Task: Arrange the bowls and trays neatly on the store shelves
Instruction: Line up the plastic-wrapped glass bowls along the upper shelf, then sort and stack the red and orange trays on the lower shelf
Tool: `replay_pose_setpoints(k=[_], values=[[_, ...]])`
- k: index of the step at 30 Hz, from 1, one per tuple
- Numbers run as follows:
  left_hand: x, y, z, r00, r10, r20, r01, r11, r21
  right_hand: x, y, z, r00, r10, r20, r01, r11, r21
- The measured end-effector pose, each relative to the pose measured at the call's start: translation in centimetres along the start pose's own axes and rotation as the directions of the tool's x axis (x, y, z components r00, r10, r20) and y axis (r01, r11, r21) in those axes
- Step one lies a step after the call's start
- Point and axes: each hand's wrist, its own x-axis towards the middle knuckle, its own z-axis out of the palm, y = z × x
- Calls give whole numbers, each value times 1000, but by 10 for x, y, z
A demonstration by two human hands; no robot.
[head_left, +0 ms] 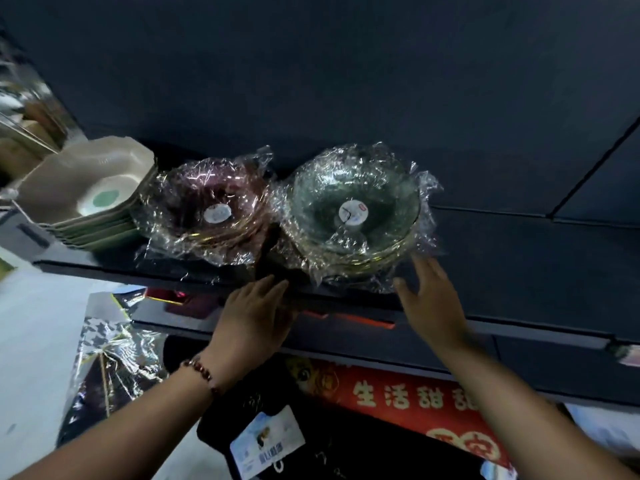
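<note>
- Nearest, two bare arms reach up from the bottom of the view. The left wrist wears a bead bracelet (202, 374).
- Below the arms lies a black thing with a small white card (266, 441) on it. The words on the card are too blurry to read.
- A red sign (408, 407) with yellow letters is partly hidden by the right arm.
- At the lower left is a shiny wrapped pack (107, 365). What is inside is hard to make out.
- The left hand (254, 318) lies flat against the front edge of the dark shelf (519, 271). Its fingers are straight and its grip holds nothing. The fingertips sit just below the gap between the two bowl stacks.
- The right hand (431, 299) is spread wide, fingers apart, and holds nothing. Its fingertips are at the crinkly wrap on the right side of the green bowls. It is a bit blurry, so I cannot tell if it touches.
- The green glass bowls (353, 209) sit stacked on the shelf in clear wrap, with a round white sticker in the middle.
- Just left of them sit the purple glass bowls (211, 209), wrapped too. The wraps touch.
- Farther left is a stack of cream trays (90, 195) with a green spot inside.
- The far left edge is blurry and cut off.
- A dark wall fills the back.
</note>
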Motion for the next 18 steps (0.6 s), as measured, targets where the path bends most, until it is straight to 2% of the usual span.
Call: replay_pose_setpoints(k=[1, 3, 6, 8, 12, 18], values=[[-16, -6, 3, 999, 1, 32, -2, 1000, 31, -16, -9, 6, 997, -7, 73, 11, 998, -55], [-44, -17, 11, 982, -39, 187, 24, 996, 81, -45, -23, 23, 964, 74, 255, -34, 987, -155], [-81, -35, 23, 933, -123, 339, 98, 991, 91, -82, -40, 57, 910, 148, 387, -41, 962, -271], [-107, -49, 30, 914, -170, 370, 146, 985, 90, -105, -50, 81, 886, 153, 438, -3, 946, -324], [-154, -76, 41, 885, -216, 413, 209, 976, 64, -147, -71, 120, 823, 159, 545, 6, 957, -290], [-202, -120, 34, 857, -357, 372, 354, 932, 79, -168, -105, 157, 712, 109, 694, 155, 939, -306]])
